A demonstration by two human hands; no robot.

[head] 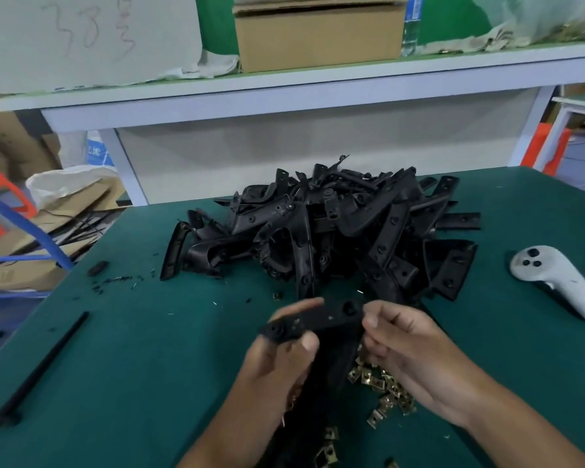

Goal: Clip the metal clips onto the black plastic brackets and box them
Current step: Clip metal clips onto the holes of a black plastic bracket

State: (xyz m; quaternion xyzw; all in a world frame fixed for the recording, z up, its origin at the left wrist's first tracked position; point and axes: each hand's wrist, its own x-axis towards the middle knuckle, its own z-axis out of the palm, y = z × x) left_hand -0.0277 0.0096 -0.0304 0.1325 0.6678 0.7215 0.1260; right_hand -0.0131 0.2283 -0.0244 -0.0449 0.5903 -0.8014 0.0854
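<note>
- Right now, through the head camera, I am holding one black plastic bracket (313, 319) above the green table (142, 349), just in front of me.
- I am gripping its left end with my left hand (277, 359), thumb curled over the near edge and index finger lying along the far edge.
- I am bringing my right hand (409, 349) to the bracket's right end, with the fingers curled and the thumb tip touching the plastic; whether a clip is sitting between those fingertips, I cannot tell.
- Loose metal clips (385, 388), brass-coloured, are lying on the table under and just behind my right hand, with a few more scattered toward the near edge.
- A big pile of brackets (335, 231) is sitting on the table right behind my hands, reaching toward the far edge.
- A white handheld controller (554, 278) is lying on the table to the right, well apart from the pile.
- A long black strip (44, 366) is lying on the table's left side, and small black scraps (115, 280) are dotting the surface near the pile's left edge.
- A cardboard box (318, 32) is standing on the shelf (284, 86) beyond the table.
</note>
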